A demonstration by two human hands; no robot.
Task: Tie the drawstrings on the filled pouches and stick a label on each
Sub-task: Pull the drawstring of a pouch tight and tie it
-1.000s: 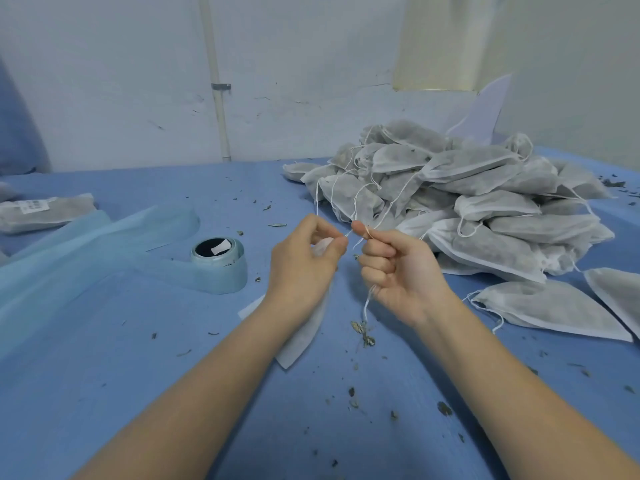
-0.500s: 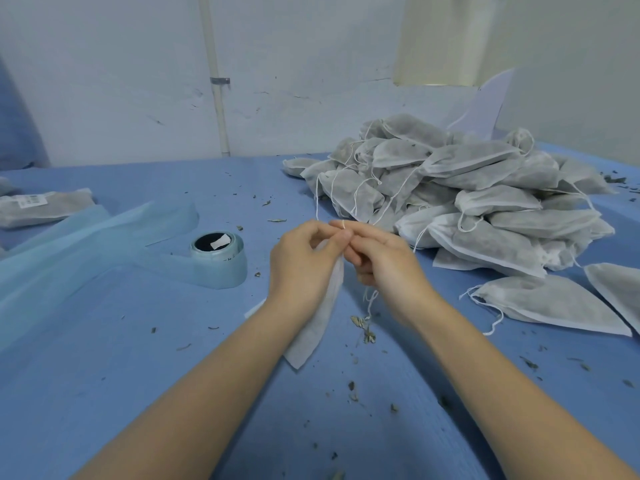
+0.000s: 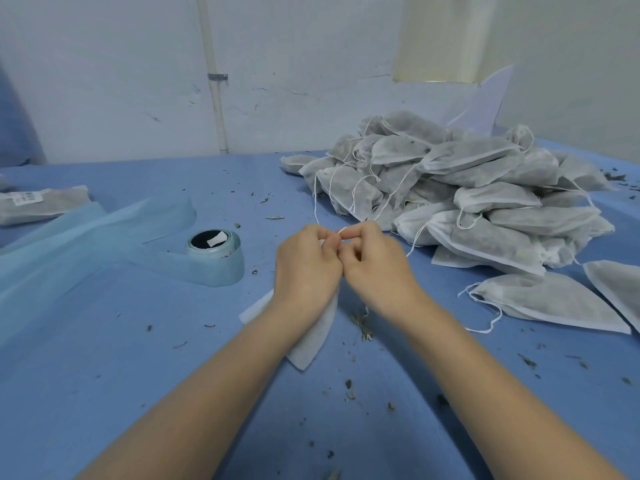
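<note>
Both hands meet over the desk (image 3: 104, 393), just right of the label roll (image 3: 214, 258). The left hand (image 3: 306, 271) grips the neck of a pouch (image 3: 311, 341) that hangs under it to the desk; the right hand (image 3: 374, 268) pinches the drawstring (image 3: 343, 231) at the fingertips. To knot well, I judge, keep the neck bunched and pull the loop snug against it. Farther right of the roll lies the untied pile (image 3: 485, 195), whose loose strings trail near the hands and could snag. One labelled pouch (image 3: 41, 202) sits left of the roll.
</note>
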